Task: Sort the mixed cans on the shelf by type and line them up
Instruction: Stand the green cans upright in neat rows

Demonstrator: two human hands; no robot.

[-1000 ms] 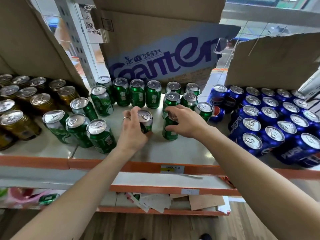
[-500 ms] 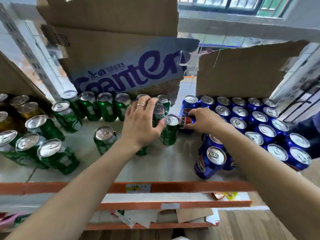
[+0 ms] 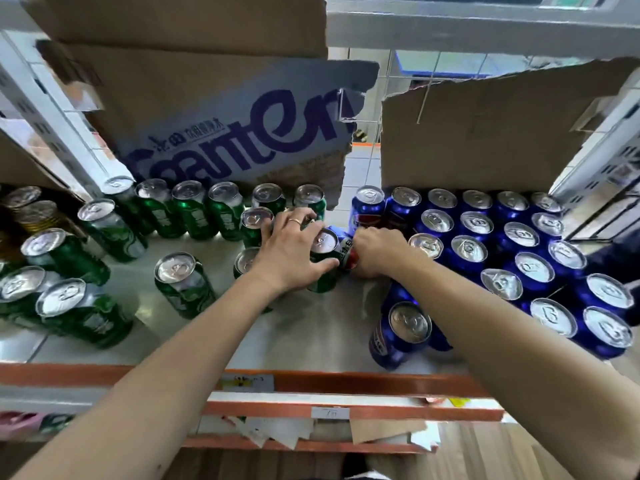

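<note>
Green cans [image 3: 180, 284] stand on the left and middle of the shelf [image 3: 304, 337], with a row along the back [image 3: 189, 208]. Blue cans [image 3: 474, 251] fill the right side in rows. My left hand [image 3: 292, 252] lies over a cluster of green cans, its thumb and fingers around one green can [image 3: 323, 245]. My right hand [image 3: 375, 251] is closed on a blue can [image 3: 346, 252] that leans on its side between the two groups. One blue can [image 3: 401, 332] stands alone near the front edge.
Gold cans [image 3: 33, 211] stand at the far left. Torn cardboard boxes [image 3: 228, 133] hang low over the back of the shelf. An orange shelf lip [image 3: 346, 381] with a price tag runs along the front. Paper scraps lie on the lower shelf [image 3: 277, 433].
My right hand has left the green cans and taken hold of the tilted blue can. My left hand moved right onto the green cluster. The view shifted right.
</note>
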